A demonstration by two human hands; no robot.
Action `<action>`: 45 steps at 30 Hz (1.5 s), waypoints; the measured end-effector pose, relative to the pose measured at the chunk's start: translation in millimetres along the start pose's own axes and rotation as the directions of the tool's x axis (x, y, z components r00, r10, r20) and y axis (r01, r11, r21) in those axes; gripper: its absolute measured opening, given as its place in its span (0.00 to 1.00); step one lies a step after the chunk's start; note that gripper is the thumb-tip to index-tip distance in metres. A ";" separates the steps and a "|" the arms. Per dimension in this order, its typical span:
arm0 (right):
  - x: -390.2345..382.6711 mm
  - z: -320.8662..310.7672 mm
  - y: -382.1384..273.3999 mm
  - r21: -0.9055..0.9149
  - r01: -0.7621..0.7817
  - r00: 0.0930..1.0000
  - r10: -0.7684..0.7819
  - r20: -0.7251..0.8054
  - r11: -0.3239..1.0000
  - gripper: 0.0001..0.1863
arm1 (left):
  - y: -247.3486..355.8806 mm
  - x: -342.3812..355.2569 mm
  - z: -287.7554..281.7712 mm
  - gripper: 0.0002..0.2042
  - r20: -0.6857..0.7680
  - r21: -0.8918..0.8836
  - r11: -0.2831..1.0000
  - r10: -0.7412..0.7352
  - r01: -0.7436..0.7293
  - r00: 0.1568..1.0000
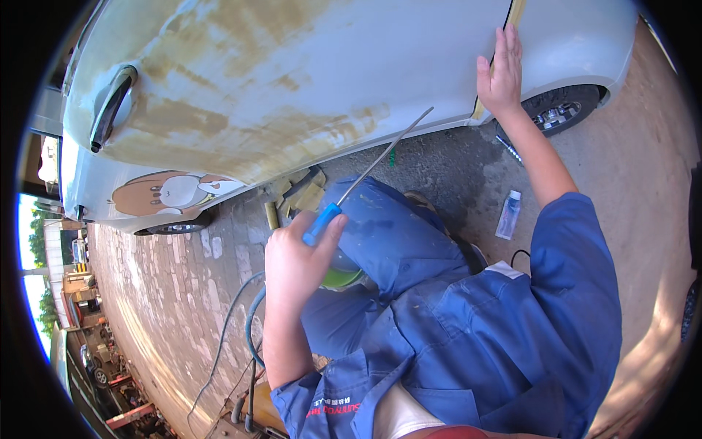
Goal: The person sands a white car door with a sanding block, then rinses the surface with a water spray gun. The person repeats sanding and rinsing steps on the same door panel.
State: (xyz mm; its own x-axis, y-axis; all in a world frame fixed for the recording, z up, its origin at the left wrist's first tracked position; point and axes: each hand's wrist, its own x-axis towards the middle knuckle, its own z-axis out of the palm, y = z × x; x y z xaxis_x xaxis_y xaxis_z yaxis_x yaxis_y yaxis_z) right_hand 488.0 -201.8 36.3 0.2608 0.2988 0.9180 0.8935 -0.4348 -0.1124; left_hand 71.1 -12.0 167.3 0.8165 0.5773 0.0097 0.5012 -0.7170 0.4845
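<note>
My left hand is closed round the blue handle of a long screwdriver. Its thin metal shank points up and to the right, with the tip close to the lower edge of the car door in this view; whether it touches cannot be told. The door is pale, with patchy yellow-brown areas. My right hand lies with fingers stretched out against the car's side, over the dark gap at the door's edge. A yellowish strip runs along that gap.
A wheel is right of the door. On the ground lie a clear bottle and yellowish scraps. A green container shows beside my leg. Hoses trail at the left. A dark door handle sticks out.
</note>
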 end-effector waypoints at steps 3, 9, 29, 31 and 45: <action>-6.1 0.1 -1.0 0.009 -0.018 1.000 0.018 0.015 1.000 0.36 | 2.7 -2.2 -7.3 0.22 0.014 -0.061 0.998 -0.021 0.021 1.000; -15.2 2.5 -1.3 0.025 -0.025 1.000 0.024 0.015 0.999 0.35 | 11.1 -10.3 -25.8 0.15 -0.030 -0.116 0.990 -0.080 0.076 0.996; 150.0 82.1 -174.5 -0.044 0.247 0.969 -0.246 0.030 0.968 0.44 | -46.9 -70.0 -69.5 0.32 -0.452 -0.456 0.888 -0.173 -0.060 0.875; 137.9 95.3 -201.1 -0.104 0.489 0.865 -0.465 0.189 0.866 0.41 | -46.6 -74.5 -68.5 0.33 -0.471 -0.468 0.880 -0.173 -0.079 0.865; 189.1 67.4 -144.5 -0.105 0.000 0.983 -0.020 -0.183 0.994 0.49 | -95.2 -98.3 -66.3 0.33 -0.525 -0.597 0.796 -0.299 -0.095 0.797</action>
State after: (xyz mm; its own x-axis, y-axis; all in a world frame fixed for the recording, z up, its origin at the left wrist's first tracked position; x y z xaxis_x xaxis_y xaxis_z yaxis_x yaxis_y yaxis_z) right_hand 432.9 -25.2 200.5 0.1720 0.1471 0.9741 0.8502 -0.5215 -0.0713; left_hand -75.9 25.4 178.2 0.3497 0.8796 0.3224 0.1506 -0.3925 0.9074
